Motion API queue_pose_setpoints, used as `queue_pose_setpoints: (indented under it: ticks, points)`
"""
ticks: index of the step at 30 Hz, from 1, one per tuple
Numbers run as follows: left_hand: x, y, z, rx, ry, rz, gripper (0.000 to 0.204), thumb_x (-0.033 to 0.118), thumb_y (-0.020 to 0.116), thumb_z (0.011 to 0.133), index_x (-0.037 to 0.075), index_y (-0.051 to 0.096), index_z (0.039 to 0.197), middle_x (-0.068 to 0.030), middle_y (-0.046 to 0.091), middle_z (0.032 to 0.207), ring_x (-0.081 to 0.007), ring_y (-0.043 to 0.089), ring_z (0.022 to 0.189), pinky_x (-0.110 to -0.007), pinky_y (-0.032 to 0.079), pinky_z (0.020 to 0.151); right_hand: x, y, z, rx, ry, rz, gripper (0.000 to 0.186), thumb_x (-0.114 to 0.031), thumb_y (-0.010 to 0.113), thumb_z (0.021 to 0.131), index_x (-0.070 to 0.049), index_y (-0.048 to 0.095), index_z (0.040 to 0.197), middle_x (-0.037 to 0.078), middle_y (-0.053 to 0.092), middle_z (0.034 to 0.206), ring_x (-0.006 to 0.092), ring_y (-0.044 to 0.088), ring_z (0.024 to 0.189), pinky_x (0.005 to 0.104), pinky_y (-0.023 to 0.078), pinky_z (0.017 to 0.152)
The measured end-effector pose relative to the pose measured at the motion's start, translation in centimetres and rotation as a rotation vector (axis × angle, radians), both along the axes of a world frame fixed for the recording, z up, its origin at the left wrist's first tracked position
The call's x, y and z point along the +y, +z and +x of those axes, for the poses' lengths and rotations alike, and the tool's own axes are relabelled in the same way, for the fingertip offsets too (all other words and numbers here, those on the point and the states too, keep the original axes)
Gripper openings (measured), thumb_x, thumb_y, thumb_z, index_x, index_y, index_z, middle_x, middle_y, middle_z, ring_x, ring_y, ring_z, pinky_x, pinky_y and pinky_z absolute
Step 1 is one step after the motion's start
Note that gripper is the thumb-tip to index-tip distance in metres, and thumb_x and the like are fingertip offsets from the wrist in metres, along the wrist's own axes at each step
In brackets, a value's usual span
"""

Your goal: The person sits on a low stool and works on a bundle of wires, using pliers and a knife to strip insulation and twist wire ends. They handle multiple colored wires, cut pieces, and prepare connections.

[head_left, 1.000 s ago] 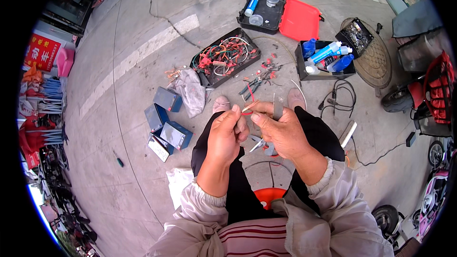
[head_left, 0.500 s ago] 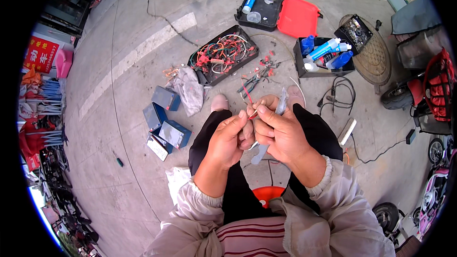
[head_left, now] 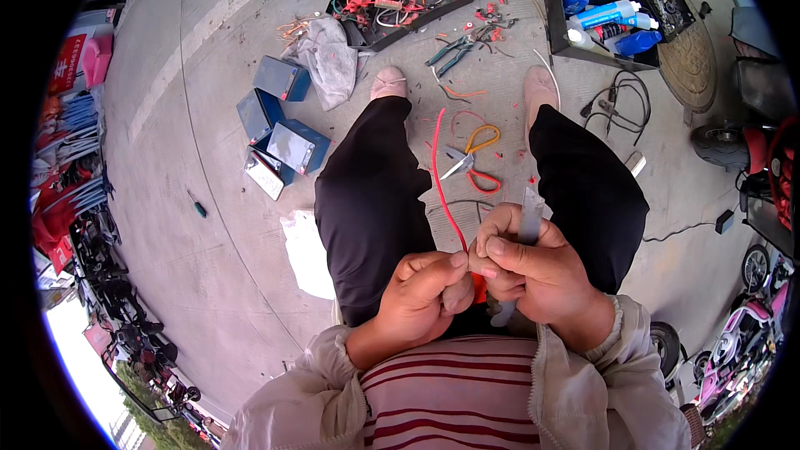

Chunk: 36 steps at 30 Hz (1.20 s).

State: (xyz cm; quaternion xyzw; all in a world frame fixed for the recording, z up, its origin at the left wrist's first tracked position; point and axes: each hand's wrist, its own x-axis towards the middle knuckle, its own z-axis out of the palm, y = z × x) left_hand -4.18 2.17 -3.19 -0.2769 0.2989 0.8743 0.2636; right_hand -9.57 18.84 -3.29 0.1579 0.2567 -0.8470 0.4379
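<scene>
My left hand (head_left: 423,296) is closed, pinching a red wire (head_left: 441,183) between thumb and forefinger. The wire's free end rises in a slight curve above the fingertips. Close against it, my right hand (head_left: 542,271) is wrapped round a flat grey blade-like strip (head_left: 531,217), which sticks out above and below the fist. My right fingertips meet the left ones near the wire; whether they also grip it is hidden. Scissors (head_left: 472,158) with yellow and orange handles lie on the ground between my feet. Beyond them are pliers (head_left: 454,54) among red scraps.
A black tray (head_left: 367,37) of tangled wires and red connectors lies ahead. Several dark blue box-shaped batteries (head_left: 282,79) stand at left beside a grey rag (head_left: 327,62). At right is a black bin (head_left: 567,43) of tubes and bottles, with a coiled black cable (head_left: 621,104) nearer.
The view has tilted down, and both hands now appear closer to my body. More of the red wire shows above the fingers. The scissors, earlier hidden by my hands, are visible.
</scene>
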Motion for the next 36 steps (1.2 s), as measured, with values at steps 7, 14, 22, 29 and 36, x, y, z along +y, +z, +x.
queue_pose_setpoints:
  ticks: [7,14,22,29,36]
  points:
    - [0.3,0.6,0.5,-0.172,0.028,0.076,0.043,0.024,0.052,0.097,0.009,0.044,0.058,0.0000,0.038,0.052,-0.0113,0.030,0.045,-0.027,0.023,0.045,1.0,0.7,0.5,0.004,0.017,0.093,0.008,-0.009,0.053,0.097,-0.003,0.054,0.094,0.006,0.052,0.080,0.0020,0.029,0.051,0.0194,0.022,0.044]
    - [0.5,0.4,1.1,-0.230,-0.005,0.144,0.045,0.025,0.054,0.096,0.010,0.041,0.056,-0.0001,0.037,0.052,-0.0119,0.031,0.046,-0.027,0.023,0.045,2.7,1.2,1.6,-0.045,-0.018,0.150,0.006,-0.009,0.053,0.097,-0.004,0.053,0.093,0.008,0.053,0.081,0.0019,0.027,0.050,0.0194,0.022,0.045]
    - [-0.2,-1.2,0.3,0.810,-0.120,-0.691,0.037,0.012,0.061,0.092,0.002,0.053,0.057,-0.0061,0.049,0.078,-0.0146,0.042,0.061,-0.028,0.037,0.060,2.1,1.4,1.9,-0.215,-0.091,0.001,0.008,-0.018,0.049,0.100,-0.012,0.051,0.095,-0.001,0.047,0.081,0.0037,0.029,0.051,0.0200,0.025,0.046]
    - [-0.7,0.7,1.0,0.730,0.022,-0.216,0.030,0.009,0.060,0.092,0.000,0.055,0.064,-0.0144,0.059,0.096,-0.0149,0.056,0.069,-0.028,0.048,0.064,0.1,2.8,3.4,-0.275,-0.147,-0.263,0.014,-0.019,0.042,0.103,-0.011,0.051,0.097,-0.002,0.050,0.081,0.0038,0.032,0.050,0.0211,0.028,0.045]
    - [1.0,1.5,2.2,0.628,0.205,-0.066,0.014,0.013,0.057,0.097,0.002,0.055,0.105,-0.0173,0.063,0.111,-0.0191,0.063,0.082,-0.031,0.053,0.075,-0.4,3.3,4.6,-0.224,-0.296,-0.330,0.016,-0.019,0.039,0.104,-0.009,0.049,0.097,0.000,0.054,0.085,0.0042,0.036,0.050,0.0212,0.031,0.047]
